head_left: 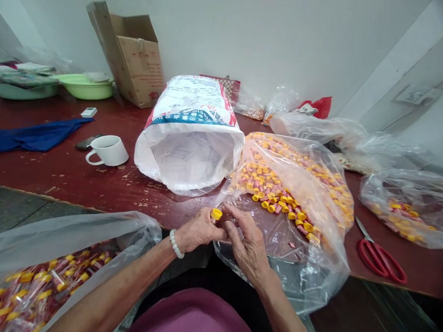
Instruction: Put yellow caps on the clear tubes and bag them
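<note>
My left hand [199,231], with a pale bead bracelet [177,244] on the wrist, is closed around a small tube with a yellow cap [216,214]; the cap points up between thumb and fingers. Against it, my right hand [247,244] has its fingers curled in close to the tube. What lies between the right fingertips is hidden. To the right, a clear plastic bag [275,268] lies open, full of short red-and-white wrapped pieces with yellow caps [272,188]. At the lower left, another clear bag [129,230] holds longer clear tubes with yellow caps [44,285].
A white woven sack [191,100] lies with its mouth facing me on the dark red table [65,177]. Left of it stand a white mug [113,153] and a cardboard box [139,67]. Red-handled scissors [380,258] and another bag [409,195] lie at the right.
</note>
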Action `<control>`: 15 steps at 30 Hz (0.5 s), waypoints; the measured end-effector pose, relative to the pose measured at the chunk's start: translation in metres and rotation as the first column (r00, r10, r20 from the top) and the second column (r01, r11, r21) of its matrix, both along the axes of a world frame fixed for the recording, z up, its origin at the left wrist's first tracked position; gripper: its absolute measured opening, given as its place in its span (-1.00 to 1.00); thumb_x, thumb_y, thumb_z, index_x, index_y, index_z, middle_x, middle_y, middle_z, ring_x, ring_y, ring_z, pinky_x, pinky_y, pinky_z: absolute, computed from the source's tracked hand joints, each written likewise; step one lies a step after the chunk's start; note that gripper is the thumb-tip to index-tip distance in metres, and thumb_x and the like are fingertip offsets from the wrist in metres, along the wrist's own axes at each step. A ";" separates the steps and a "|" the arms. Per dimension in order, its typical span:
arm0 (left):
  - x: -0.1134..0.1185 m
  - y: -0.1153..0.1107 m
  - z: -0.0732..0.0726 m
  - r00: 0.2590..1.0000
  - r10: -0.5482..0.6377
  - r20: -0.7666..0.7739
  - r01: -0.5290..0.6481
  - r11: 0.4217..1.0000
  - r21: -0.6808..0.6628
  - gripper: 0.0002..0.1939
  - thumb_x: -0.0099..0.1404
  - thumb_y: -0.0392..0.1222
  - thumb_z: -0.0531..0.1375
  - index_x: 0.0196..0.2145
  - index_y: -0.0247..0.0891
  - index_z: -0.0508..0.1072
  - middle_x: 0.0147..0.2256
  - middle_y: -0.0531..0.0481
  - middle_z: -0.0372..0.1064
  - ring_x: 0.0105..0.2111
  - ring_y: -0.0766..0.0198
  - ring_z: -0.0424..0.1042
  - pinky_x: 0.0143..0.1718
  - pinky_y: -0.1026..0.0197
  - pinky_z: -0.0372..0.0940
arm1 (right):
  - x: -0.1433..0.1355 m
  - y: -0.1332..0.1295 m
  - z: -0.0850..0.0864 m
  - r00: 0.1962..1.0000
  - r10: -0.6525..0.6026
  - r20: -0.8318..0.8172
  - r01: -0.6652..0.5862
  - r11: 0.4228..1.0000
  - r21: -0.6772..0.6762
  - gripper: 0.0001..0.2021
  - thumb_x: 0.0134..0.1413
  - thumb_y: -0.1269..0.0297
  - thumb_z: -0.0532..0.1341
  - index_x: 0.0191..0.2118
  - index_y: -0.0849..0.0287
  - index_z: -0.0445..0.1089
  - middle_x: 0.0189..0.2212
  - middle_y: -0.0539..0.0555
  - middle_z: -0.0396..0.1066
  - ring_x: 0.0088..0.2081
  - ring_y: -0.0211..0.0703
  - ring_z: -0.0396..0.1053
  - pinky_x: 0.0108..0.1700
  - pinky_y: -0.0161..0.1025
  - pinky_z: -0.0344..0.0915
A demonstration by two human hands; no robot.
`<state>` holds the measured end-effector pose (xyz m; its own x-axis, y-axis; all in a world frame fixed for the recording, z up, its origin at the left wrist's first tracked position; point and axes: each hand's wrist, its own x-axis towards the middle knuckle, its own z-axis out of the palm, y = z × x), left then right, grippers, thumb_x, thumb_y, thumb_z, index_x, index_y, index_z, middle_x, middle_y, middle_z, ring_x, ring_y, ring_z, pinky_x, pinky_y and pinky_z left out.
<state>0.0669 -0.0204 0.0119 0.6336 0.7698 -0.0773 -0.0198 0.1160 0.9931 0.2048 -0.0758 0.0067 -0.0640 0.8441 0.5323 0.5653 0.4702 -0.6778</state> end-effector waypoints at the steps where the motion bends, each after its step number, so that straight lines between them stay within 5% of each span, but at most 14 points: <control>1: -0.002 0.000 0.000 1.000 -0.001 0.015 0.002 0.998 -0.057 -0.79 -0.06 -0.29 0.30 -0.40 -0.38 0.43 -0.59 0.14 0.18 -0.64 0.53 0.01 -0.68 0.42 -0.06 | 0.002 0.000 -0.001 1.000 0.002 0.018 -0.003 1.000 0.007 -0.69 0.19 0.36 0.07 0.04 0.04 0.28 -0.12 0.07 0.43 -0.09 -0.18 0.35 -0.04 -0.16 0.28; 4: -0.007 0.000 -0.002 0.997 0.009 0.076 0.004 0.986 -0.165 -0.60 -0.01 -0.24 0.31 -0.16 -0.37 0.44 -0.64 0.17 0.16 -0.73 0.57 -0.08 -0.76 0.41 -0.18 | 0.004 -0.002 -0.003 0.996 -0.088 0.010 0.087 0.995 0.037 -0.73 0.18 0.36 0.11 -0.02 0.00 0.33 -0.17 0.04 0.46 -0.14 -0.18 0.38 -0.10 -0.19 0.31; 7: -0.007 -0.002 -0.005 0.981 0.053 0.189 0.002 0.960 -0.281 -0.49 0.06 -0.17 0.30 -0.02 -0.31 0.36 -0.52 0.07 0.30 -0.66 0.48 0.20 -0.76 0.44 -0.08 | 0.000 -0.004 -0.006 0.966 -0.255 -0.053 0.260 0.951 0.169 -0.73 0.15 0.38 0.14 -0.03 0.03 0.33 -0.14 0.07 0.45 -0.13 -0.15 0.39 -0.13 -0.17 0.34; 10: -0.005 -0.004 -0.010 0.937 0.096 0.336 0.064 0.899 -0.434 -0.66 0.12 -0.15 0.28 -0.14 -0.31 0.42 -0.39 -0.02 0.36 -0.50 0.41 0.35 -0.63 0.44 0.15 | -0.006 -0.006 -0.011 0.971 -0.236 0.031 0.220 0.942 0.253 -0.70 0.11 0.41 0.17 -0.02 0.04 0.31 -0.09 0.10 0.43 -0.05 -0.10 0.35 -0.05 -0.08 0.31; 15: -0.003 -0.004 -0.020 0.902 0.166 0.398 0.092 0.827 -0.555 -0.78 0.08 -0.27 0.30 -0.26 -0.29 0.45 -0.42 0.04 0.38 -0.44 0.38 0.39 -0.37 0.31 0.31 | -0.009 -0.009 -0.009 0.974 -0.200 0.104 0.190 0.977 0.099 -0.62 0.13 0.29 0.14 0.08 0.04 0.22 -0.01 0.14 0.36 0.01 -0.04 0.28 0.01 -0.02 0.24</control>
<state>0.0639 -0.0239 -0.0083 0.6754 0.7000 -0.2320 -0.4251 0.6266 0.6532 0.1956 -0.0852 -0.0021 0.0333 0.7966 0.6036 0.7226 0.3981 -0.5651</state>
